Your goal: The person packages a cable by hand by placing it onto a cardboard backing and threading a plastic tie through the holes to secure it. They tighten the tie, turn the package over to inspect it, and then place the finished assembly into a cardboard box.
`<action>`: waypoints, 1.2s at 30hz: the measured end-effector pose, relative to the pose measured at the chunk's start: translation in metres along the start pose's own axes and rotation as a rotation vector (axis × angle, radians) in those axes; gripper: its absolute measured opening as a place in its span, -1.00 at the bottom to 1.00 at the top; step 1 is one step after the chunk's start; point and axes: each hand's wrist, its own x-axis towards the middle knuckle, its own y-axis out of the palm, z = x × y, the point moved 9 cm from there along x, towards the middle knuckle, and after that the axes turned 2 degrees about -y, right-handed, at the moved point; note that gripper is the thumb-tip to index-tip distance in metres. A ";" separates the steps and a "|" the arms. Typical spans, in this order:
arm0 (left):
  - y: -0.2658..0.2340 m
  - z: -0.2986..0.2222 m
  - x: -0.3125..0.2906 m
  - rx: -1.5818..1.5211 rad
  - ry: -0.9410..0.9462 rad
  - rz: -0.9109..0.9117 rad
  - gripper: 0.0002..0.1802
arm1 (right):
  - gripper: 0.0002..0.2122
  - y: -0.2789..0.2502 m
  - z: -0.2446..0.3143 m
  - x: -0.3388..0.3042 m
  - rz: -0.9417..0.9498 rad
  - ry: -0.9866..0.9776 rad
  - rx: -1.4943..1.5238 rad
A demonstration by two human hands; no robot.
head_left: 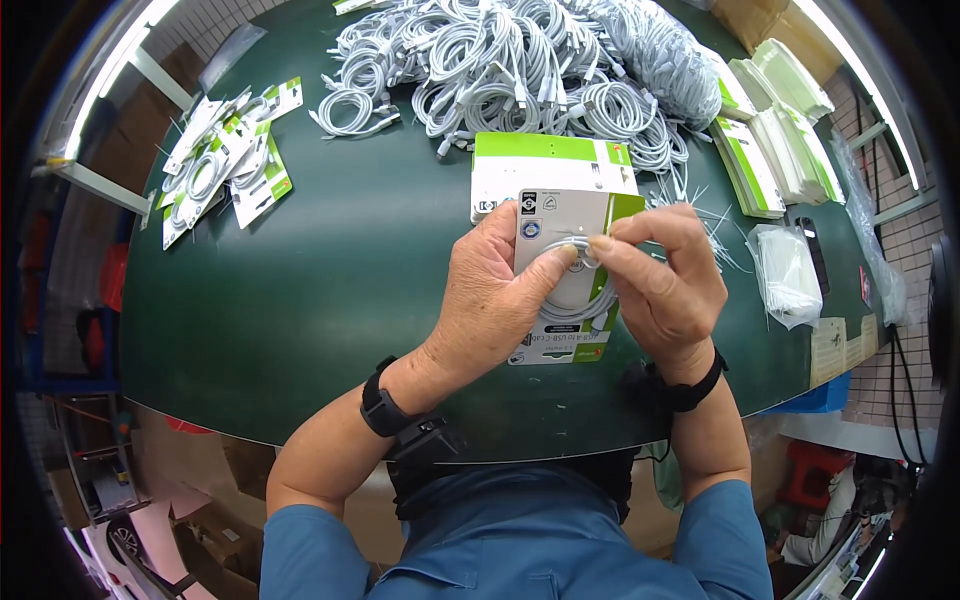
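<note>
A white and green backing card [563, 347] is held upside down over the table, with a coiled white USB cable [572, 311] lying against its face. My left hand [497, 297] grips the card's left side, its thumb pressing the coil to the card. At the coil's upper part, my right hand [668, 278] is closed, thumb and index finger pinched together. A thin white tie seems to stick up from that pinch, though its lower end is hidden by the fingers. Just behind lies a stack of similar cards [545, 150].
A big heap of coiled white cables [500, 60] fills the far middle. Several carded cables [215, 165] are piled at the far left. Card stacks [750, 170] stand at the right, near a clear bag of white ties [785, 275]. Loose ties [712, 225] lie beyond my right hand.
</note>
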 end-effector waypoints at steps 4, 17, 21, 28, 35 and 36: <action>-0.004 -0.001 0.002 -0.004 0.015 -0.010 -0.68 | -0.69 0.000 0.005 -0.002 -0.018 -0.032 0.022; -0.004 -0.007 0.001 -0.018 0.039 -0.037 -0.69 | -0.71 0.004 0.000 -0.001 0.006 0.000 0.026; -0.003 -0.005 0.001 0.010 0.033 -0.028 -0.69 | -0.73 0.003 -0.002 -0.002 -0.005 0.011 0.038; -0.002 -0.004 0.002 0.060 0.064 -0.017 -0.68 | -0.73 0.007 -0.005 0.001 0.011 0.021 0.042; -0.009 -0.009 -0.002 0.187 0.202 -0.037 -0.65 | -0.73 0.016 -0.010 0.003 0.069 0.082 0.066; -0.009 -0.010 -0.002 0.251 0.250 -0.048 -0.64 | -0.74 0.017 -0.010 0.003 0.077 0.070 0.054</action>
